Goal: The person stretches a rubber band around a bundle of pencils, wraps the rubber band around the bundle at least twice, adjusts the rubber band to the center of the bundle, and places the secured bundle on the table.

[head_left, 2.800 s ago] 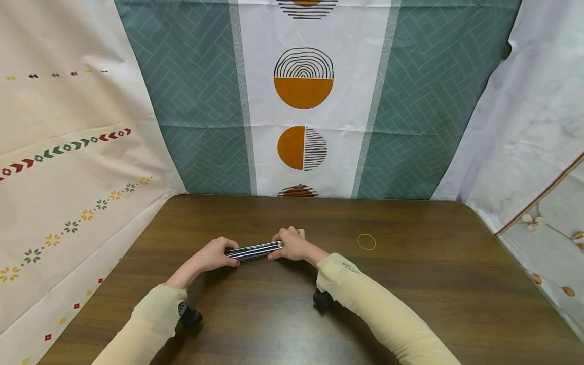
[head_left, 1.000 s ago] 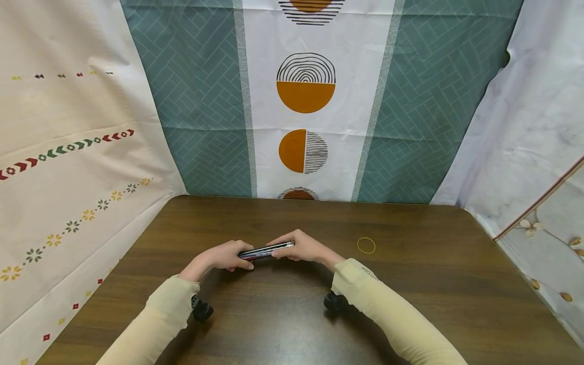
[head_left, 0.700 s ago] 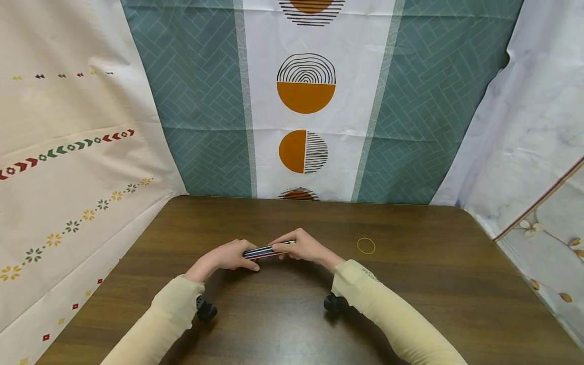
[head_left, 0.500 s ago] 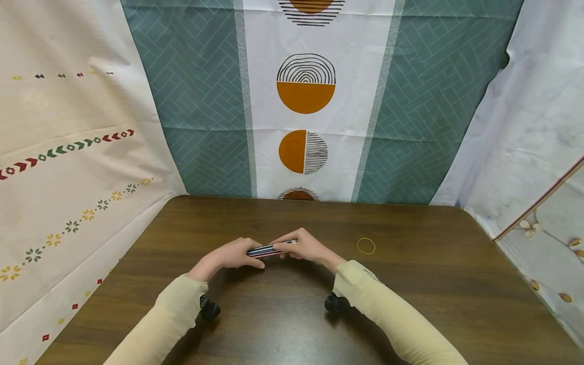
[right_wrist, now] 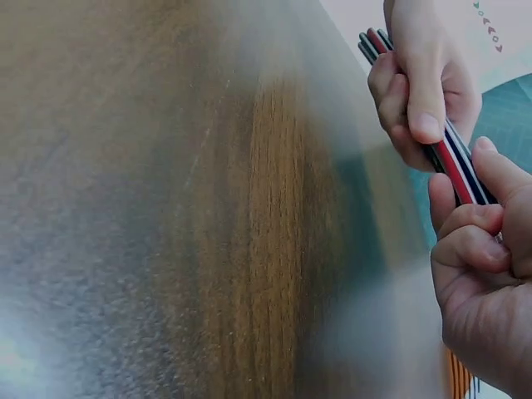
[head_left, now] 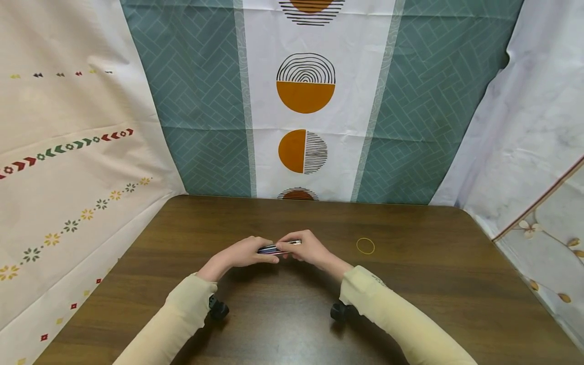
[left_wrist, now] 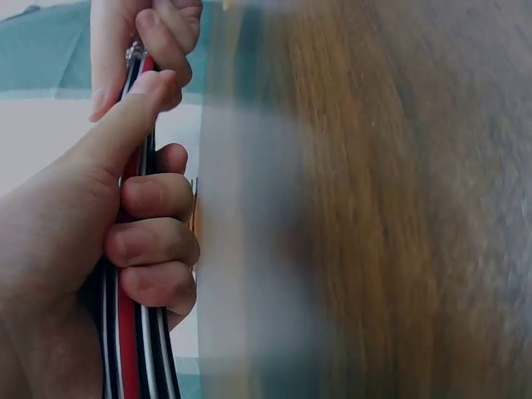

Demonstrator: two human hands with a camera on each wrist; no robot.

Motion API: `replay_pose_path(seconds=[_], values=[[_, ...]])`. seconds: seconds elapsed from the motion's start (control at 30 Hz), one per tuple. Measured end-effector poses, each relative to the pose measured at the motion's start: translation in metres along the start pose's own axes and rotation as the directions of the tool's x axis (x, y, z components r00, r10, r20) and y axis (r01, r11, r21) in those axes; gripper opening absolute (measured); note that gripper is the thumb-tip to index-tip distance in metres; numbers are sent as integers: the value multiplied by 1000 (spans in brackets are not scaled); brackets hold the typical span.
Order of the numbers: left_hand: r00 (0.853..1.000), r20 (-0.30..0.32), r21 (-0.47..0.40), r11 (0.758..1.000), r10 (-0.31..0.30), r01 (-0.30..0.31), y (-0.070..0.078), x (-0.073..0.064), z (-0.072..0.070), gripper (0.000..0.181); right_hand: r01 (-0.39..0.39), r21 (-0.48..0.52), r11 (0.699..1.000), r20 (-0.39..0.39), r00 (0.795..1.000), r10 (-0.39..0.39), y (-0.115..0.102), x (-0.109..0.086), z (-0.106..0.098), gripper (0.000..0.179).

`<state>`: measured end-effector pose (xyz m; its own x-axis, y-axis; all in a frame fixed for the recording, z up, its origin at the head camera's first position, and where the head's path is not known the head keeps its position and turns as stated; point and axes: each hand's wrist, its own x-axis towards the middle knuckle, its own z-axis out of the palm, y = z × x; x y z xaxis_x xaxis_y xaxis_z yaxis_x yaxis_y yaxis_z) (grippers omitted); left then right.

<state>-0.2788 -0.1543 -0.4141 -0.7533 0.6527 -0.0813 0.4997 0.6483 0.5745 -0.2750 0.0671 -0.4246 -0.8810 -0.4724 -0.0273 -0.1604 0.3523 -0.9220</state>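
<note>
Both hands hold one bundle of slim striped pencils [head_left: 269, 249] just over the far half of the table. Black, white and red lines run along the pencils [left_wrist: 129, 349] in the left wrist view. My left hand [head_left: 248, 252] wraps its fingers round the bundle, the thumb lying along it toward the other hand. With thumb and curled fingers, my right hand [head_left: 311, 248] pinches the right end, where a shiny tip shows. In the right wrist view, the dark far ends of the pencils [right_wrist: 378, 41] stick out past the left hand. The palms hide much of the bundle.
A thin yellow rubber band [head_left: 365, 246] lies on the brown wooden table [head_left: 410, 284], right of the hands. Patterned cloths hang behind the table [head_left: 305, 101] and along both sides. Each wrist carries a small black camera.
The left hand has moved right along the pencils, so the hands are now close together and less of the bundle shows between them. The right hand has shifted slightly right. The rubber band stays put.
</note>
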Motion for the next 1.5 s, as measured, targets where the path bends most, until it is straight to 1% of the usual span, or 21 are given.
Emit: replay_pose_path(seconds=[0.1,0.27,0.37,0.4,0.47,0.57,0.67,0.8,0.9,0.97,1.1,1.2,1.33,1.4,1.5], values=[[1000,0,-11,1000,17,-17,3,0,2,34,-9,3,1000,-22,1000,9,0,-4,-1,26],[1000,-19,15,1000,8,-8,10,2,7,33,-14,19,1000,-93,996,16,0,-12,-2,28],[999,-31,26,1000,14,-13,14,3,9,35,1,56,998,-146,989,7,2,-18,-2,32],[999,-33,29,999,14,-13,15,3,9,35,8,66,998,-160,987,2,-2,-22,-2,32],[999,-34,23,1000,13,-12,18,4,10,35,22,97,995,-190,982,-3,-1,-25,-1,33],[999,-43,12,1000,0,0,23,4,10,33,37,139,990,-241,970,-3,-2,-30,-1,34],[998,-64,8,1000,-11,12,25,6,11,32,66,174,983,-306,952,-10,1,-32,-1,35],[996,-92,19,1000,-22,24,27,8,12,33,121,155,980,-363,930,-57,1,-36,-1,34],[994,-101,28,999,-29,32,29,10,14,36,139,133,981,-370,925,-81,3,-37,0,37],[994,-100,26,999,-32,35,31,10,15,38,136,113,984,-375,923,-85,6,-38,0,39],[995,-98,17,999,-36,38,36,12,17,41,121,29,992,-377,920,-101,9,-40,-2,49],[994,-107,17,999,-35,37,39,13,17,40,106,-34,994,-374,921,-111,8,-42,-3,54],[992,-119,30,999,-35,39,42,15,18,38,98,-85,992,-360,925,-123,7,-46,-4,55],[992,-123,33,999,-35,39,43,16,19,37,104,-92,990,-345,929,-130,7,-49,-5,55],[990,-137,7,999,-33,34,44,17,20,32,120,-81,990,-331,933,-140,4,-54,-8,58]])
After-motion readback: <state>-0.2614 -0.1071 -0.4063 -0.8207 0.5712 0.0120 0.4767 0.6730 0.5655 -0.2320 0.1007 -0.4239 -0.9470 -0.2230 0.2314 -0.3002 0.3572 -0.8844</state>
